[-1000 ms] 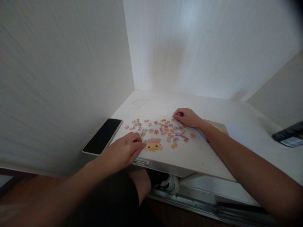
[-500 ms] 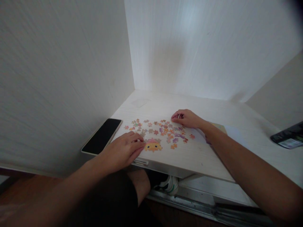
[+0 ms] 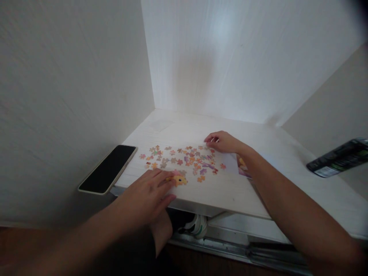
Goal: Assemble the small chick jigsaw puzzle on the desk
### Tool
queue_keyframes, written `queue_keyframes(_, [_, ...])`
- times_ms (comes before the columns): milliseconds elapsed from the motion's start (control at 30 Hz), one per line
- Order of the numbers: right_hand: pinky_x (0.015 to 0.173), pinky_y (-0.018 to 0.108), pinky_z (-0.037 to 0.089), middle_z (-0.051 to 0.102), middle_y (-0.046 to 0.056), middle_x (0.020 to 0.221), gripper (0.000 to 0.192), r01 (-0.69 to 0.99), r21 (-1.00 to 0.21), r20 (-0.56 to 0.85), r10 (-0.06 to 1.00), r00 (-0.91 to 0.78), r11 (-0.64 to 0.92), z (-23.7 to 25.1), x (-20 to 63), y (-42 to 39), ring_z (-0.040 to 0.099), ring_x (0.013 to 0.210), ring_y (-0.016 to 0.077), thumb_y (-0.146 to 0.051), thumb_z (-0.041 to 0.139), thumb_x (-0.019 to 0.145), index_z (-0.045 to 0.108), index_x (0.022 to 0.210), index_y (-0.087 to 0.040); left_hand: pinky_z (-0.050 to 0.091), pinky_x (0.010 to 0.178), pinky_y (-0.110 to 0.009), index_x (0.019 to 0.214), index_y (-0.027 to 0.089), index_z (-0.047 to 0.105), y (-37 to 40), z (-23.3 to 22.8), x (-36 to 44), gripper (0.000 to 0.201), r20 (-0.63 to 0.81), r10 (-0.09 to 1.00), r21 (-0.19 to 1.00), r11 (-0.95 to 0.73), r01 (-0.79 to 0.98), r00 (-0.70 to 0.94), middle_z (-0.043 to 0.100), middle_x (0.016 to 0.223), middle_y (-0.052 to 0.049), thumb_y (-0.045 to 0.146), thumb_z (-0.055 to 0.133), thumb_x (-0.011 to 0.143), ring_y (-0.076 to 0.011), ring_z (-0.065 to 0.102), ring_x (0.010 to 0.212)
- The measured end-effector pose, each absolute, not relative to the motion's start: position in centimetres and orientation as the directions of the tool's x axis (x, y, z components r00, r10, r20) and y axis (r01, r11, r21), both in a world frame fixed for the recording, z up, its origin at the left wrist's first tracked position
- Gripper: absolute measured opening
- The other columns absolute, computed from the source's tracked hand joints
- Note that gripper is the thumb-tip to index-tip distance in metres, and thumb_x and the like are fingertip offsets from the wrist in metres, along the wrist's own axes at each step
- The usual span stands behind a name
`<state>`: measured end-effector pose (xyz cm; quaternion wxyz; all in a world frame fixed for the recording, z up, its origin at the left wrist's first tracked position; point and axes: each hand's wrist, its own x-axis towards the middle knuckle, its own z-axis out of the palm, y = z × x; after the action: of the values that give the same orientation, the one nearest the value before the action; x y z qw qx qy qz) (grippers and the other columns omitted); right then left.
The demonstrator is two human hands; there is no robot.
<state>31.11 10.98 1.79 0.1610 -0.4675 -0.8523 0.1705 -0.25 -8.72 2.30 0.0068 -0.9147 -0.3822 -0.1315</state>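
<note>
A small joined section of jigsaw puzzle (image 3: 181,180), yellow with a dark eye and some pink above, lies near the table's front edge. My left hand (image 3: 155,188) rests over its left part, fingers stretched out and thumb apart, hiding some of it. Behind and to the right are many loose puzzle pieces (image 3: 197,159) in orange, pink, purple and grey-green. At the far right of these pieces is my right hand (image 3: 224,142), its fingers curled and the tips brought together with the thumb. Whether a piece is between those fingertips is too small to see.
A phone (image 3: 107,170) with a dark screen lies at the table's left edge. A picture card (image 3: 243,168) is partly under my right forearm. On the right is a black bottle or can (image 3: 339,157). White walls (image 3: 189,57) enclose the white table (image 3: 218,195).
My left hand has moved from the left side of the joined section onto it, covering one of its eyes. My right hand keeps nearly the same pose. The view has shifted slightly right.
</note>
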Motion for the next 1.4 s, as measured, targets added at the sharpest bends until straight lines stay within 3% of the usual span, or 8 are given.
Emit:
queue_keyframes(133, [0.073, 0.028, 0.052, 0.076, 0.009, 0.097, 0.028, 0.725, -0.493, 0.018, 0.838, -0.545, 0.481, 2.6, 31.7, 10.7, 0.068, 0.081, 0.018, -0.018, 0.061, 0.081, 0.074, 0.106, -0.017, 0.05, 0.101, -0.05, 0.122, 0.016, 0.065, -8.6, 2.0, -0.5, 0.031, 0.266, 0.698, 0.061, -0.701, 0.711, 0.665, 0.062, 0.131, -0.012, 0.028, 0.054, 0.095, -0.0292, 0.059, 0.114])
queue_keyframes(300, [0.076, 0.028, 0.052, 0.075, 0.011, 0.103, 0.034, 0.713, -0.534, -0.008, 0.841, -0.542, 0.455, 2.7, 31.8, 10.7, 0.068, 0.086, 0.018, -0.014, 0.057, 0.081, 0.072, 0.111, -0.014, 0.051, 0.101, -0.049, 0.122, 0.015, 0.065, -8.4, 2.0, -0.8, 0.033, 0.262, 0.695, 0.039, -0.701, 0.712, 0.669, 0.062, 0.132, -0.012, 0.03, 0.052, 0.096, -0.0296, 0.059, 0.116])
queue_keyframes(733, [0.067, 0.028, 0.048, 0.073, 0.007, 0.081, 0.025, 0.67, -0.608, -0.05, 0.821, -0.568, 0.426, 2.0, 31.7, 11.0, 0.063, 0.072, 0.0161, -0.033, 0.066, 0.081, 0.071, 0.096, -0.014, 0.05, 0.102, -0.052, 0.122, 0.014, 0.065, -8.5, 2.3, -0.8, 0.033, 0.249, 0.708, 0.079, -0.695, 0.715, 0.661, 0.061, 0.132, -0.013, 0.031, 0.053, 0.096, -0.0304, 0.059, 0.118])
queue_keyframes(1033, [0.066, 0.028, 0.046, 0.07, 0.007, 0.082, 0.031, 0.69, -0.577, -0.084, 0.809, -0.582, 0.437, 2.5, 31.7, 10.7, 0.059, 0.071, 0.0157, -0.037, 0.067, 0.08, 0.07, 0.099, -0.013, 0.051, 0.102, -0.049, 0.123, 0.014, 0.065, -8.5, 2.4, -0.8, 0.034, 0.245, 0.712, 0.079, -0.691, 0.718, 0.658, 0.061, 0.131, -0.013, 0.031, 0.056, 0.094, -0.0298, 0.058, 0.117])
queue_keyframes(1267, [0.071, 0.03, 0.044, 0.065, 0.007, 0.095, 0.055, 0.71, -0.501, -0.096, 0.783, -0.614, 0.495, 3.3, 31.8, 10.1, 0.057, 0.082, 0.0188, -0.047, 0.08, 0.067, 0.068, 0.11, -0.017, 0.048, 0.105, -0.051, 0.126, 0.016, 0.063, -8.5, 2.4, -0.9, 0.036, 0.205, 0.731, 0.077, -0.675, 0.733, 0.651, 0.059, 0.135, -0.013, 0.032, 0.056, 0.095, -0.0306, 0.056, 0.122])
queue_keyframes(1400, [0.07, 0.029, 0.044, 0.063, 0.006, 0.093, 0.054, 0.708, -0.508, -0.109, 0.779, -0.618, 0.491, 3.1, 31.9, 10.3, 0.055, 0.08, 0.0185, -0.047, 0.08, 0.067, 0.066, 0.109, -0.017, 0.047, 0.106, -0.05, 0.125, 0.016, 0.064, -8.6, 2.5, -0.9, 0.035, 0.196, 0.732, 0.091, -0.676, 0.732, 0.652, 0.059, 0.135, -0.013, 0.033, 0.054, 0.096, -0.0298, 0.056, 0.123])
